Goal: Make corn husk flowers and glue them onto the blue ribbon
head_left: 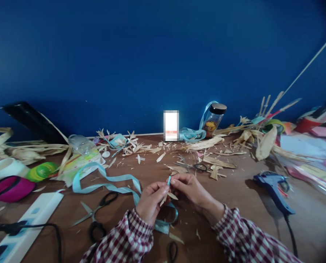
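My left hand (151, 200) is closed, thumb and fingers pinching a small piece with pale, petal-like corn husk strips (172, 196) that point down and toward me. A narrow blue wrapped tip (169, 180) stands up from it between both hands. My right hand (190, 190) pinches at that tip from the right, fingertips pressed together; they partly hide the join. Light blue ribbon (108, 178) loops across the table behind and left of my left hand. Another curl of ribbon (163, 227) hangs below the hands onto the tabletop.
Open scissors (95, 213) lie left of my left arm. Behind my hands lies a second pair of scissors (192, 167) among husk scraps. A blue glue gun (274, 191) with its cord rests at right. A white power strip (34, 219) occupies the left front; a jar (214, 120) stands by the wall.
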`<control>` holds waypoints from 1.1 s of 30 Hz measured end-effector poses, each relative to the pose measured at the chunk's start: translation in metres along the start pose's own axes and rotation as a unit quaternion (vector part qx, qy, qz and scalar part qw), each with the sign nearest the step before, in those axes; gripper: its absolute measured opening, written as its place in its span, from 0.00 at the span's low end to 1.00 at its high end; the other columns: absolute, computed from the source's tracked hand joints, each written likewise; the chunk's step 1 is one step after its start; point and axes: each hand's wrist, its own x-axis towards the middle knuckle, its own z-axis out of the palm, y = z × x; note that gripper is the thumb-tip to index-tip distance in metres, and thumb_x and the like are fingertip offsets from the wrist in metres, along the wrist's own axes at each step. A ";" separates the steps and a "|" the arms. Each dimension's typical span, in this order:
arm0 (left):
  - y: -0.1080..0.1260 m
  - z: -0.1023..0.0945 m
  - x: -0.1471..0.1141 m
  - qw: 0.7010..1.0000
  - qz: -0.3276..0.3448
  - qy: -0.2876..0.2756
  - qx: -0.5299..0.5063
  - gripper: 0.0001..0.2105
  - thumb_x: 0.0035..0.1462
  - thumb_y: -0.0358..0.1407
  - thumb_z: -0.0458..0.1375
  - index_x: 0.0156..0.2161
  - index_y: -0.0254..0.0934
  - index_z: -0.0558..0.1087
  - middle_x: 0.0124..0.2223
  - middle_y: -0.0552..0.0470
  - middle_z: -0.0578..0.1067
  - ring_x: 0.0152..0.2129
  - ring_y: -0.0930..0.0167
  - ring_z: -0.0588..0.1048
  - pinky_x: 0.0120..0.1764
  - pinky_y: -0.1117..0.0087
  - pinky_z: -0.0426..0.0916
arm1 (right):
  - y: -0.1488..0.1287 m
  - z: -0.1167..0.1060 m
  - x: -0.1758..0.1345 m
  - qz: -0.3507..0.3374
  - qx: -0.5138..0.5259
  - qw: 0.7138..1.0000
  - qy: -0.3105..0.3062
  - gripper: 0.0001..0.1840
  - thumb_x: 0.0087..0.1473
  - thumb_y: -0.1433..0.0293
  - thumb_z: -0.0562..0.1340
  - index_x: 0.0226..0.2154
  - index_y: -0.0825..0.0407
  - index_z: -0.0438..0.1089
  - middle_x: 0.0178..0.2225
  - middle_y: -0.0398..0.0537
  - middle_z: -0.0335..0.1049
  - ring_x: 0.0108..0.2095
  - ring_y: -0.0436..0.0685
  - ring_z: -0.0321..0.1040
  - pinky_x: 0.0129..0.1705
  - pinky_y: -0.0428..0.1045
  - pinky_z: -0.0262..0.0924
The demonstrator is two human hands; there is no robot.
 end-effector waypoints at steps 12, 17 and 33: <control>0.003 0.009 -0.010 0.934 0.204 0.075 0.282 0.07 0.46 0.38 0.62 0.27 0.34 0.76 0.25 0.50 0.76 0.21 0.72 0.72 0.26 0.75 0.66 | -0.007 0.010 -0.004 -0.050 -0.070 0.995 0.041 0.09 0.43 0.67 0.66 0.26 0.55 0.68 0.21 0.40 0.64 0.22 0.47 0.58 0.25 0.43 0.52; 0.001 0.004 -0.003 0.971 0.131 0.071 0.186 0.11 0.44 0.40 0.63 0.29 0.32 0.76 0.25 0.49 0.77 0.20 0.73 0.72 0.25 0.75 0.66 | -0.009 0.012 -0.007 -0.033 -0.005 0.999 0.007 0.12 0.45 0.64 0.66 0.32 0.55 0.71 0.26 0.43 0.67 0.26 0.48 0.61 0.29 0.44 0.56; 0.001 0.008 -0.011 0.892 0.274 0.071 0.353 0.04 0.48 0.33 0.60 0.28 0.36 0.76 0.26 0.50 0.75 0.25 0.70 0.72 0.30 0.73 0.66 | -0.008 0.009 -0.003 -0.030 -0.055 0.996 0.059 0.09 0.43 0.65 0.65 0.22 0.55 0.69 0.19 0.41 0.65 0.21 0.48 0.59 0.25 0.44 0.53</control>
